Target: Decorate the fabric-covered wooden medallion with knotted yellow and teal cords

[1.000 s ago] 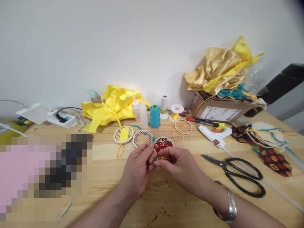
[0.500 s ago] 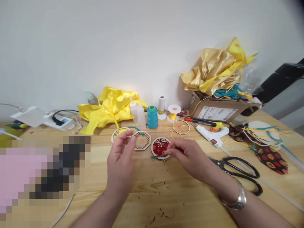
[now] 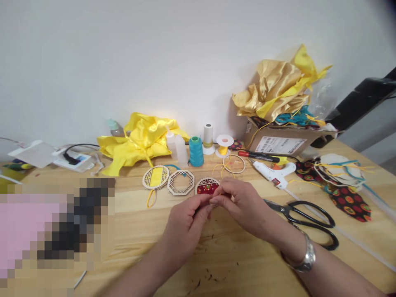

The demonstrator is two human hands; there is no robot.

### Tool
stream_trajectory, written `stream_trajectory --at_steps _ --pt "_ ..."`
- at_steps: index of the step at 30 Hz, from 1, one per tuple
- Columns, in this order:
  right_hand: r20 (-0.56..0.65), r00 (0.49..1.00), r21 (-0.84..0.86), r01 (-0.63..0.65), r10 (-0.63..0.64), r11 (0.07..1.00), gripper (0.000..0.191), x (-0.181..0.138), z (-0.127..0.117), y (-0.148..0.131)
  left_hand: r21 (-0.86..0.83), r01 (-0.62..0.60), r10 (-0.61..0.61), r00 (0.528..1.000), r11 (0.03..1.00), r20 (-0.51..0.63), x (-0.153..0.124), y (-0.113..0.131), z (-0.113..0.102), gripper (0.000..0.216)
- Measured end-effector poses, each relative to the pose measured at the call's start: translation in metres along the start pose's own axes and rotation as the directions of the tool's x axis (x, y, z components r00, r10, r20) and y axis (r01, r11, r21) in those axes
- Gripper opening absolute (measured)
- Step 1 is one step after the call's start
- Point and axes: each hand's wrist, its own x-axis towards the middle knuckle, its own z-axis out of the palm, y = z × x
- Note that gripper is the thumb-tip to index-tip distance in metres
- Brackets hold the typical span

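A round wooden fretwork frame backed with red patterned fabric [image 3: 206, 188] lies on the table, its lower part hidden behind my fingers. My left hand [image 3: 189, 216] is closed, thumb and forefinger pinched together at the frame's lower edge. My right hand [image 3: 238, 201], with a silver bracelet on its wrist, pinches at the same spot, its fingertips meeting those of the left. What lies between the fingertips is too small and covered to make out. Just left of the red piece rest an octagonal wooden frame [image 3: 169, 187] and a round wooden frame with yellow fabric [image 3: 148, 185].
Black-handled scissors [image 3: 293, 214] lie right of my right hand, below a white glue gun [image 3: 280, 175]. Behind stand a teal thread spool [image 3: 196, 153], white bottles [image 3: 182, 152] and crumpled yellow satin [image 3: 139, 140]. A cardboard box [image 3: 256, 140] holds fabric scraps at the back right.
My left hand has come right and down from above the octagonal frame, closing to meet my right fingertips. The teal cord seen on the red piece is now hidden behind the hands.
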Motion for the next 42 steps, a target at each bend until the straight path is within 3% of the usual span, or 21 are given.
stream_trajectory --at_steps 6,12,21,24,26,30,33,37,42 --pt "-0.036 0.997 0.030 -0.067 0.068 0.997 0.020 0.001 0.002 -0.001 0.064 0.003 -0.002 1.000 0.998 -0.007 -0.001 -0.003 0.000 0.017" --pt "-0.029 0.999 -0.001 -0.039 0.039 0.999 0.023 0.001 0.003 0.000 0.049 0.027 -0.028 0.999 0.998 0.016 0.000 -0.001 0.001 0.018" --pt "-0.064 0.997 -0.020 -0.034 0.033 0.999 0.024 0.005 0.005 -0.002 -0.206 0.265 -0.264 0.964 0.942 0.033 0.001 0.000 0.005 0.021" --pt "-0.069 0.991 -0.121 -0.120 0.112 0.985 0.030 0.007 -0.004 -0.004 -0.279 0.319 -0.326 0.945 0.906 0.022 0.003 -0.002 0.004 0.021" --pt "-0.105 0.981 -0.280 -0.186 0.163 0.942 0.031 0.003 -0.018 -0.005 -0.289 0.351 -0.364 0.931 0.891 0.010 0.004 -0.002 0.003 0.026" --pt "-0.067 0.974 -0.616 -0.213 0.218 0.758 0.025 -0.030 -0.047 0.009 -0.381 0.333 -0.370 0.929 0.862 -0.026 0.006 -0.003 0.002 0.024" --pt "-0.064 0.959 -0.710 -0.239 0.277 0.662 0.019 -0.072 -0.056 0.039 -0.461 0.339 -0.394 0.919 0.820 -0.024 0.007 -0.006 0.002 0.021" --pt "-0.109 0.958 -0.685 -0.266 0.266 0.678 0.029 -0.115 -0.051 0.077 -0.522 0.347 -0.412 0.911 0.779 -0.009 0.007 -0.007 0.003 0.020" --pt "-0.159 0.971 -0.685 -0.238 0.178 0.689 0.034 -0.129 -0.048 0.085 -0.613 0.334 -0.433 0.901 0.716 -0.014 0.007 -0.006 0.002 0.017"
